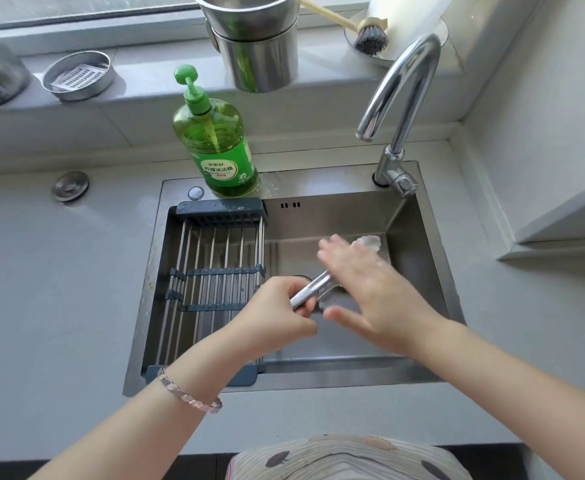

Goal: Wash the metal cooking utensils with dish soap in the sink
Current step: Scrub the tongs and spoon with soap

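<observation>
Over the steel sink (pixel 419 237) my left hand (pixel 277 306) grips the handle end of metal tongs (pixel 313 289). The tongs run up to the right, and their scalloped tip (pixel 367 242) shows past my right hand (pixel 370 292). That hand lies over the middle of the tongs with its fingers spread and fairly straight, blurred by motion. A green bottle of dish soap (pixel 215 140) with a pump top stands on the sink's back rim. The faucet (pixel 402 98) arches over the back right corner; no water runs from it.
A grey drying rack (pixel 215 278) with metal rods spans the sink's left half. On the windowsill stand stacked steel pots (pixel 256 39), a round steel dish (pixel 78 76) and a dish brush (pixel 370 34). Grey countertop (pixel 59 289) surrounds the sink.
</observation>
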A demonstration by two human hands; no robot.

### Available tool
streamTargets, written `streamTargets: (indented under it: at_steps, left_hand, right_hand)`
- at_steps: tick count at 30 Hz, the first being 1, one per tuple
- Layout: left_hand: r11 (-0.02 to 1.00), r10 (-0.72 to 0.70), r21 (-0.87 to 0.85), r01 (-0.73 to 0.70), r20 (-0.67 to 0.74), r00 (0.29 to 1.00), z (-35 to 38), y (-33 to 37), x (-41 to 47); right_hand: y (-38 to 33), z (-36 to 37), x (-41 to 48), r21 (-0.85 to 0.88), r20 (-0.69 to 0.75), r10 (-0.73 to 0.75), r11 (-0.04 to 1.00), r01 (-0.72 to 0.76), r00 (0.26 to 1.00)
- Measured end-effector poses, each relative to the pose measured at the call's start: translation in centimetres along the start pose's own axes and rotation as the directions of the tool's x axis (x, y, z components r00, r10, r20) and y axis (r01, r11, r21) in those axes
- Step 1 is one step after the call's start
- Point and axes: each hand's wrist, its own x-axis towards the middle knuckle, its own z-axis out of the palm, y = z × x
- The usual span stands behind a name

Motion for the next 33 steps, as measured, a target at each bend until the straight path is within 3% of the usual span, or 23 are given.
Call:
streamTargets:
  at_steps: [2,7,12,17,21,25,28,30,33]
  left_hand:
    - [0.996,-0.02,-0.091,0.026,0.064,0.998,-0.2,0.0,0.1]
    - [0.989,0.034,-0.144,-0.019,0.109,0.994,-0.4,0.3,0.0]
    - [0.921,0.059,-0.389,0.025,0.201,0.978,-0.9,-0.4,0.0]
    - [0.845,0.098,-0.532,0.05,0.245,0.964,-0.8,-0.2,-0.1]
    - [0.695,0.032,-0.68,0.235,0.356,0.934,-1.3,-0.2,0.2]
    - [0.691,0.03,-0.67,0.271,0.401,0.916,-1.4,-0.7,0.1]
    - [0.628,-0.006,-0.705,0.329,0.418,0.908,-1.7,-1.1,0.1]
    - [0.68,-0.032,-0.659,0.321,0.411,0.911,-1.9,-1.0,-0.1]
    - [0.799,-0.063,-0.553,0.234,0.311,0.948,-1.8,-0.7,-0.2]
  right_hand:
    - [0.0,-0.3,0.1,0.09,-0.025,0.097,0.991,-0.094,0.995]
    - [-4.8,-0.1,-0.7,0.209,0.034,-0.193,0.961,0.182,0.981]
    - [-2.1,-0.9,0.2,0.208,-0.027,0.022,0.978,-0.016,0.999]
    - [-3.2,-0.6,0.0,0.242,-0.034,-0.243,0.939,0.244,0.969]
    - [-1.8,-1.0,0.9,0.258,-0.076,-0.078,0.961,0.096,0.994]
    - [-2.4,-0.5,0.4,0.185,-0.037,-0.207,0.96,0.211,0.978]
    - [0.3,-0.7,0.7,0.125,-0.096,-0.084,0.988,0.096,0.992]
    - [1.6,-0.5,0.7,0.159,-0.105,-0.006,0.987,0.023,0.994]
    - [1.8,-0.7,0.5,0.365,-0.057,0.056,0.93,-0.031,0.997]
